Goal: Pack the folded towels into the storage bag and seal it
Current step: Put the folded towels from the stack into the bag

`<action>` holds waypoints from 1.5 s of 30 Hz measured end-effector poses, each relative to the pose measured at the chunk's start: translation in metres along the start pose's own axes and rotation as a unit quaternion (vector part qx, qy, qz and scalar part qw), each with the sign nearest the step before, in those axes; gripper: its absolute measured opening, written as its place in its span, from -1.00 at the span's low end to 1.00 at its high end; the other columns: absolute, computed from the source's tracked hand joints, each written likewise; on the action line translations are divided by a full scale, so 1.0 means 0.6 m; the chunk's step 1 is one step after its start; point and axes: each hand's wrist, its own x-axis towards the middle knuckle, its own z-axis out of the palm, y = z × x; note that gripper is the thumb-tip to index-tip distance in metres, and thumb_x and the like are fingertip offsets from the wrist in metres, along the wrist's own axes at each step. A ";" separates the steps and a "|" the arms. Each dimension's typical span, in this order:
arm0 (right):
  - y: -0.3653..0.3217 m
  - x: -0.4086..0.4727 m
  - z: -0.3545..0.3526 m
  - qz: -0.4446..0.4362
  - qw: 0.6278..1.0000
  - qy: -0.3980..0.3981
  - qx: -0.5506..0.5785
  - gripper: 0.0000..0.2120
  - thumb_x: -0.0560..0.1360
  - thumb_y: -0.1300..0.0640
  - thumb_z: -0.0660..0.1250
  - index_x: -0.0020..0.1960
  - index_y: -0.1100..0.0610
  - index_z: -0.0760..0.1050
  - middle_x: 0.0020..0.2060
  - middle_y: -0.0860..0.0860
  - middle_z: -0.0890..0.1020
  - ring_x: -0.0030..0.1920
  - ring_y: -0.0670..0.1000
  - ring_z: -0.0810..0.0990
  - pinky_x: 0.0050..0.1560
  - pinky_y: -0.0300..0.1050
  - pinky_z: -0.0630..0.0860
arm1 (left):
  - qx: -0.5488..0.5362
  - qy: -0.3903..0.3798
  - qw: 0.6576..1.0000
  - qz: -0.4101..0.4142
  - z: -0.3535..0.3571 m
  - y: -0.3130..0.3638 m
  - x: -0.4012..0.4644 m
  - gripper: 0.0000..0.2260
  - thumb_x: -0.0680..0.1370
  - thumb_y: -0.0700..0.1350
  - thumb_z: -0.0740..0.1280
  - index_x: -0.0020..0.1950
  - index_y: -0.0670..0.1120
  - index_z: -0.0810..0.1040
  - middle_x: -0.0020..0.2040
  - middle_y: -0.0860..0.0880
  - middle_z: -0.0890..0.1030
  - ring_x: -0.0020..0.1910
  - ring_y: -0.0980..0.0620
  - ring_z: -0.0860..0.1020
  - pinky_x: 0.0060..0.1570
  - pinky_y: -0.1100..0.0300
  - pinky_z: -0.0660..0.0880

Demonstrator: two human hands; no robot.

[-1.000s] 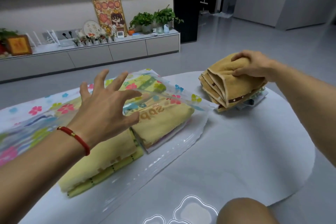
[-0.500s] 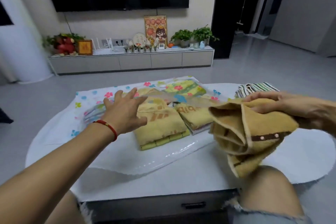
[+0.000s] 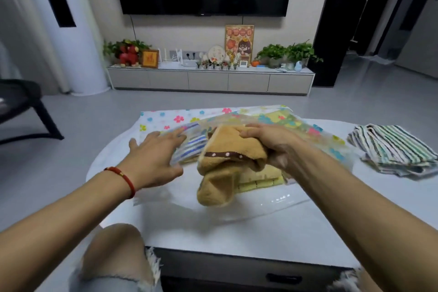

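A folded tan towel (image 3: 231,163) is gripped by the right hand (image 3: 272,147), with the fingers curled over its top fold. The towel is held up just above the table (image 3: 308,227), at the mouth of the storage bag (image 3: 315,135). It is thick and fuzzy, and a brown band with pale dots runs across it. One corner hangs down loose. The left hand (image 3: 154,161) is spread wide with straight fingers, and nothing is gripped by it. Its fingertips are laid on the clear top flap of the bag. A red bracelet (image 3: 123,178) is worn on that wrist.

The bag is see-through, with bright flowers printed on it. A yellow towel (image 3: 260,176) is seen under the tan one, partly hidden. A blue striped towel (image 3: 192,147) is blurred behind the plastic. The bag's far end is hard to make out. A striped green pile (image 3: 393,149) is set well apart on the right.
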 end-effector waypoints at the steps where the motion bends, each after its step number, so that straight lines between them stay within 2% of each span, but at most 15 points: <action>1: 0.009 0.011 0.029 -0.018 0.999 0.015 0.047 -0.54 0.55 0.42 0.35 0.43 0.23 0.46 0.21 0.24 0.65 0.01 0.15 0.68 -0.22 0.01 0.69 | 0.003 0.019 1.000 0.007 -0.010 -0.001 0.001 -0.30 0.45 0.14 0.32 0.56 0.19 0.13 0.61 0.22 0.03 0.53 -0.12 0.16 0.33 -0.41 0.23; 5: 0.049 0.053 0.145 -0.149 0.955 0.163 0.197 -0.52 0.50 0.39 0.37 0.39 0.19 0.46 0.22 0.24 0.65 0.18 0.23 0.67 0.20 0.21 0.64 | -0.032 0.063 0.997 0.027 -0.053 0.007 0.000 -0.16 0.30 0.08 0.24 0.58 0.15 0.08 0.61 0.24 -0.04 0.53 -0.12 0.17 0.31 -0.40 0.28; 8: 0.113 0.063 0.205 -0.175 0.939 0.144 0.258 -0.25 0.54 0.33 0.38 0.61 -0.07 0.20 0.44 0.14 0.51 0.36 0.17 0.57 0.39 0.24 0.51 | -0.045 0.082 0.995 0.038 -0.067 0.011 -0.002 -0.14 0.25 0.14 0.19 0.57 0.15 0.10 0.61 0.25 -0.05 0.51 -0.11 0.19 0.31 -0.38 0.30; 11: 0.202 0.059 0.228 -0.054 0.980 0.045 0.188 -0.07 0.50 0.32 0.41 0.64 -0.22 0.02 0.36 0.09 0.54 0.24 0.18 0.65 0.16 0.20 0.66 | -0.054 0.057 0.996 0.030 -0.053 0.014 -0.009 -0.17 0.30 0.09 0.22 0.58 0.14 0.09 0.59 0.29 -0.09 0.56 -0.08 0.12 0.35 -0.37 0.25; 14: 0.251 0.053 0.217 0.006 0.987 0.034 0.157 -0.19 0.51 0.48 0.32 0.63 -0.04 0.21 0.22 0.13 0.59 0.09 0.18 0.70 -0.20 -0.05 0.73 | -0.065 0.051 0.996 0.026 -0.026 0.012 -0.021 -0.23 0.42 0.04 0.29 0.59 0.15 0.06 0.59 0.31 -0.12 0.57 -0.05 0.07 0.39 -0.36 0.22; 17: 0.275 0.048 0.210 0.004 0.986 0.043 0.161 -0.25 0.46 0.48 0.41 0.56 0.03 0.35 0.30 0.15 0.61 0.14 0.18 0.70 0.03 0.06 0.72 | -0.093 0.039 0.995 0.026 -0.009 0.010 -0.034 -0.19 0.33 0.02 0.21 0.59 0.14 0.09 0.59 0.31 -0.12 0.58 0.00 0.06 0.43 -0.27 0.21; 20: 0.285 0.039 0.216 -0.005 0.994 -0.014 0.106 -0.38 0.43 0.34 0.52 0.43 0.02 0.49 0.17 0.13 0.72 0.13 0.13 0.73 0.14 0.02 0.69 | -0.117 0.027 0.992 0.031 -0.002 0.017 -0.037 -0.16 0.28 0.02 0.19 0.59 0.11 0.11 0.59 0.30 -0.10 0.58 0.01 0.06 0.45 -0.24 0.19; 24: 0.267 0.045 0.183 -0.004 0.992 -0.124 -0.035 -0.44 0.46 0.34 0.47 0.44 0.16 0.49 0.04 0.04 0.68 -0.05 -0.01 0.69 -0.10 -0.21 0.66 | -0.125 0.022 0.991 0.031 0.005 0.019 -0.043 -0.17 0.28 0.05 0.19 0.59 0.11 0.13 0.59 0.30 -0.08 0.58 0.00 0.07 0.44 -0.25 0.19; 26: 0.257 0.049 0.158 -0.069 0.963 -0.081 -0.246 -0.40 0.46 0.31 0.36 0.49 0.07 0.46 0.13 0.02 0.66 -0.06 -0.02 0.65 -0.09 -0.17 0.62 | -0.120 0.027 0.992 0.041 0.007 0.013 -0.046 -0.19 0.29 0.02 0.17 0.58 0.09 0.17 0.59 0.28 -0.08 0.57 0.00 0.09 0.43 -0.23 0.21; 29: 0.269 0.051 0.133 -0.213 0.858 0.038 -0.466 -0.53 0.48 0.27 0.28 0.35 0.02 0.60 0.22 0.08 0.69 0.19 0.16 0.63 0.19 0.00 0.59 | -0.120 0.030 0.991 0.048 0.004 0.010 -0.045 -0.20 0.28 0.00 0.18 0.57 0.06 0.22 0.60 0.24 -0.05 0.56 -0.01 0.11 0.44 -0.16 0.22; 34: 0.271 0.054 0.122 -0.246 0.824 -0.061 -0.506 -0.40 0.44 0.37 0.24 0.45 0.07 0.51 0.33 0.12 0.62 0.31 0.19 0.55 0.33 -0.01 0.50 | -0.118 0.018 0.991 0.062 0.011 0.017 -0.045 -0.23 0.29 0.01 0.16 0.55 0.11 0.23 0.60 0.24 -0.03 0.57 -0.04 0.09 0.47 -0.11 0.18; 37: 0.263 0.054 0.088 -0.306 0.809 0.044 -0.500 -0.51 0.48 0.27 0.29 0.38 0.05 0.58 0.22 0.10 0.68 0.24 0.19 0.57 0.25 0.04 0.53 | -0.098 0.023 0.993 0.064 0.022 0.016 -0.043 -0.25 0.32 0.02 0.17 0.56 0.11 0.22 0.60 0.24 -0.04 0.59 -0.05 0.05 0.48 -0.11 0.17; 40: 0.255 0.059 0.026 -0.285 0.714 0.133 -0.625 -0.51 0.53 0.18 0.29 0.45 0.02 0.48 0.43 0.09 0.49 0.43 0.19 0.40 0.35 0.14 0.38 | -0.067 0.045 0.995 0.064 0.029 0.027 -0.034 -0.30 0.31 0.04 0.17 0.50 0.15 0.31 0.61 0.22 -0.04 0.58 -0.14 0.04 0.43 -0.21 0.21; 42: 0.246 0.059 -0.018 -0.208 0.682 0.071 -0.698 -0.41 0.58 0.19 0.23 0.58 -0.04 0.28 0.57 0.05 0.30 0.57 0.14 0.22 0.50 0.20 0.17 | -0.027 0.053 0.996 0.073 0.034 0.049 -0.017 -0.37 0.33 0.07 0.19 0.44 0.18 0.37 0.62 0.18 -0.06 0.57 -0.20 0.02 0.41 -0.31 0.19; 45: 0.230 0.044 -0.063 -0.210 0.709 -0.007 -0.673 -0.40 0.60 0.25 0.21 0.61 0.01 0.26 0.59 0.10 0.28 0.59 0.15 0.18 0.53 0.12 0.13 | 0.028 0.070 0.993 0.089 0.048 0.093 0.016 -0.42 0.41 0.09 0.20 0.46 0.21 0.33 0.63 0.13 -0.06 0.57 -0.23 -0.05 0.40 -0.43 0.08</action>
